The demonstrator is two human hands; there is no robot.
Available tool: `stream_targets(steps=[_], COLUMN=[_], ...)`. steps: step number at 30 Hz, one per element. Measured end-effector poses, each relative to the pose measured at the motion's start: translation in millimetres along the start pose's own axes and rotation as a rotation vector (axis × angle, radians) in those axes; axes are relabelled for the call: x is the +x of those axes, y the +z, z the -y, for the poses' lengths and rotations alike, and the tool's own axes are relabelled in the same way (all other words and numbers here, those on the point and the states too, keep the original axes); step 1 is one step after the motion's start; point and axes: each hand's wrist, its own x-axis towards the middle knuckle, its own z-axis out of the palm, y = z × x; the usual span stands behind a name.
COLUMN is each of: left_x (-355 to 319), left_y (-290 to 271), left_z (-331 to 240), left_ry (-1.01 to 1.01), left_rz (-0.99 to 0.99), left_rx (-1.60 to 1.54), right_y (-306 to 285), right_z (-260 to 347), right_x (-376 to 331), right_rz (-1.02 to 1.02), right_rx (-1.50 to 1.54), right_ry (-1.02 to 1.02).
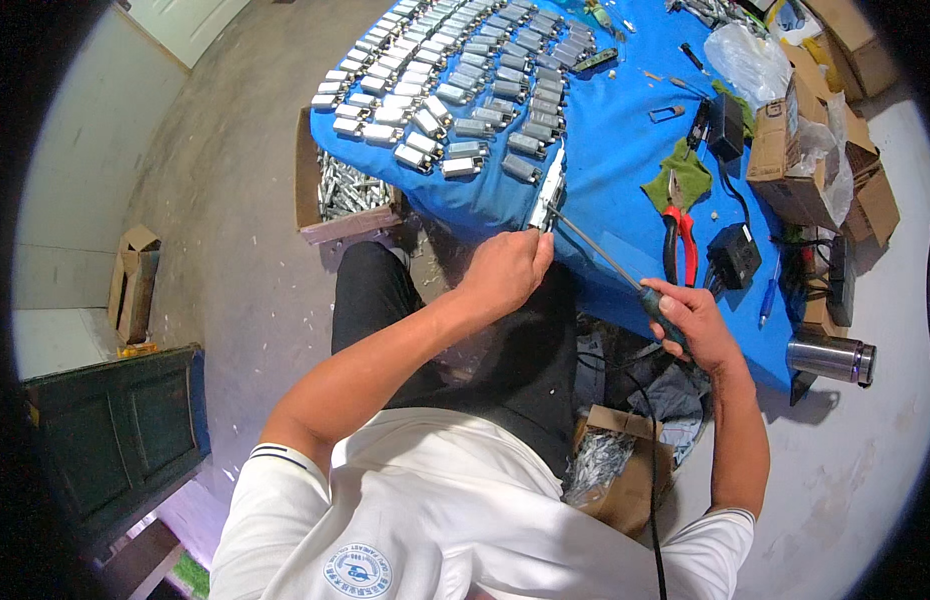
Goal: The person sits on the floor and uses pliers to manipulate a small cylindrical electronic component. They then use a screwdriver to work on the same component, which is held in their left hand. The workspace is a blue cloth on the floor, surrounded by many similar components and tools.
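At the near edge of the blue-covered table, my left hand [505, 272] is closed, fingers pinched on the lower end of a slim white-and-silver part [552, 182]. The part points away from me, its far end close to the table. My right hand [693, 318] is wrapped round the dark green handle of a screwdriver [607, 257]. Its long thin shaft slants up to the left, and the tip meets or nearly meets the slim part just above my left fingers. Beyond my left hand, many small silver-and-white rectangular pieces [415, 150] lie in rows.
Right on the blue cloth [610, 130] lie red-and-black pliers [679, 235], a green rag [682, 175], black adapters [733, 255] and a blue pen [771, 290]. A steel flask [830, 358] sits at the right edge. Cardboard boxes [800, 150] stand behind; a box [370, 225] of metal pieces is left.
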Motion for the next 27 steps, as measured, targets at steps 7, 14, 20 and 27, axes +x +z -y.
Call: stream_targets(steps=[7,14,20,27], left_x=[-2.0,-2.1,-15.7,-24.6], left_y=[0.6,1.3,-15.3,-12.2], left_z=[2.8,17.3,8.7,8.9], left_ry=[0.005,-0.195,-0.371,-0.375], left_rz=[0.010,0.129,0.337,0.317], left_rx=[-0.025,-0.630,-0.931,-0.955], right_y=[3.1,-0.6,17.0,30.5], right_z=[-2.1,21.8,28.2,5.5], right_x=[-0.6,-28.0,4.8,104.0], right_rz=[0.005,-0.223,-0.516,-0.940], right_rx=[0.117,-0.174,-0.221,-0.805], right_ry=[0.048,-0.173,-0.340,-0.558])
